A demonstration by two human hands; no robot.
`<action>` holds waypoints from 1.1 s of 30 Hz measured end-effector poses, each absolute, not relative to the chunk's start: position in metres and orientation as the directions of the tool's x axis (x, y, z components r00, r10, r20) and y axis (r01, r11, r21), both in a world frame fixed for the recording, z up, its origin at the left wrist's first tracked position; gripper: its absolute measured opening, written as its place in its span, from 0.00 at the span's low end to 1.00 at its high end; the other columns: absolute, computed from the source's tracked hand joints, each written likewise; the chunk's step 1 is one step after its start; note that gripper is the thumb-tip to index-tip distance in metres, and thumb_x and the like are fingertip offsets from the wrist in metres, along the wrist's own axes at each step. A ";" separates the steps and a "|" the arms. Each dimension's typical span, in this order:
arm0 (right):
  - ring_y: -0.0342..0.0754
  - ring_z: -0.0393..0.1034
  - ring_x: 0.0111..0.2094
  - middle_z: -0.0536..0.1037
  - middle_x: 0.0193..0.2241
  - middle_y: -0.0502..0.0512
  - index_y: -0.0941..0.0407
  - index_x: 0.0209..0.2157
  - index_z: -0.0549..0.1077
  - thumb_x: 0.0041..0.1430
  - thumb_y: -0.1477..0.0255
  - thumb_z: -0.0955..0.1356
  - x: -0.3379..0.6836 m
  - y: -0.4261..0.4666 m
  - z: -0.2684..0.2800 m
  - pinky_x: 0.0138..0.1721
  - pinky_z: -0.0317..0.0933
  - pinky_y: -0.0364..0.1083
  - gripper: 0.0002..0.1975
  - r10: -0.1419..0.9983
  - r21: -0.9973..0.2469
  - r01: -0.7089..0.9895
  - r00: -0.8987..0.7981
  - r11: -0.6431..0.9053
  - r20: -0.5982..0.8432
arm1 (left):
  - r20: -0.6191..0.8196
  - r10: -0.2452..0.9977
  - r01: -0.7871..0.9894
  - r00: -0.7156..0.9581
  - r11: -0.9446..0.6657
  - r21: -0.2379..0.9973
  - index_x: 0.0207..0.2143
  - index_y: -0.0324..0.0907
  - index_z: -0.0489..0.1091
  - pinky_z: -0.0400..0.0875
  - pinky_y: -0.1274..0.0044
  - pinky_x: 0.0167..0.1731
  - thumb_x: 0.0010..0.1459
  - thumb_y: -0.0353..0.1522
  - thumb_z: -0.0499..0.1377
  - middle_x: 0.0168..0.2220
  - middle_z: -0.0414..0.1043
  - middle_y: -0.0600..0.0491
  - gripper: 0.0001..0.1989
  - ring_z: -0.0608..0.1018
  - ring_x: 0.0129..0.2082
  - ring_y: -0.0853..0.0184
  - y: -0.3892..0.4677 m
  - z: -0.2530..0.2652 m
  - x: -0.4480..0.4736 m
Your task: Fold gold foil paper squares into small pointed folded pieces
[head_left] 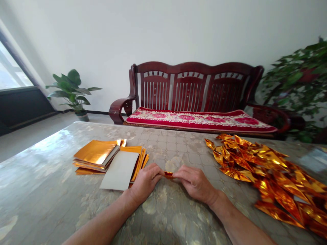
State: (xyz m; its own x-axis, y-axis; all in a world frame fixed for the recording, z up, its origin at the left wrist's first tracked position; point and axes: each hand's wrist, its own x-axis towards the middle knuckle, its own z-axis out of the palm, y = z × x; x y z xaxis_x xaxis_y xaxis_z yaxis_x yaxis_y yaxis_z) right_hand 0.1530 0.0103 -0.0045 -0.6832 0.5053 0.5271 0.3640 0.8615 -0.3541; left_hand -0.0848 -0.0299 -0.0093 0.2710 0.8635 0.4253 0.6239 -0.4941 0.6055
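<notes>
A small folded piece of shiny gold foil paper [168, 175] is stretched between my two hands above the table. My left hand [146, 180] pinches its left end, and my right hand [195, 182] pinches its right end. Fingers cover both ends, so only the narrow middle shows. Left of my left hand lie stacks of flat gold foil sheets [95, 151], with a sheet showing its pale grey back [120, 170] on top of the nearer stack. A large heap of folded gold foil pieces [255, 163] spreads to the right of my right hand.
The table [63, 204] has a glossy patterned cover. Beyond its far edge stands a dark red wooden bench [194, 92] with a red floral runner [199, 119]. A potted plant [74, 92] is at the back left, and leafy foliage [301, 78] fills the right.
</notes>
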 end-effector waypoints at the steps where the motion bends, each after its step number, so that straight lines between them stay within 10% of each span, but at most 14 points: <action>1: 0.45 0.71 0.33 0.77 0.31 0.54 0.53 0.42 0.76 0.66 0.77 0.62 0.153 0.010 -0.004 0.36 0.64 0.43 0.11 0.502 -0.353 0.361 -0.684 0.863 0.529 | 0.438 0.853 0.628 0.283 -0.510 0.588 0.31 0.41 0.72 0.67 0.80 0.35 0.64 0.27 0.57 0.31 0.71 0.55 0.08 0.74 0.33 0.70 -0.030 -0.009 -0.085; 33: 0.44 0.71 0.36 0.76 0.34 0.53 0.52 0.43 0.78 0.68 0.75 0.62 0.148 0.007 -0.003 0.38 0.65 0.41 0.13 0.520 -0.361 0.379 -0.693 0.852 0.499 | 0.391 0.814 0.592 0.429 -0.581 0.559 0.40 0.44 0.77 0.71 0.81 0.40 0.66 0.28 0.55 0.38 0.79 0.55 0.10 0.80 0.38 0.70 -0.032 -0.006 -0.084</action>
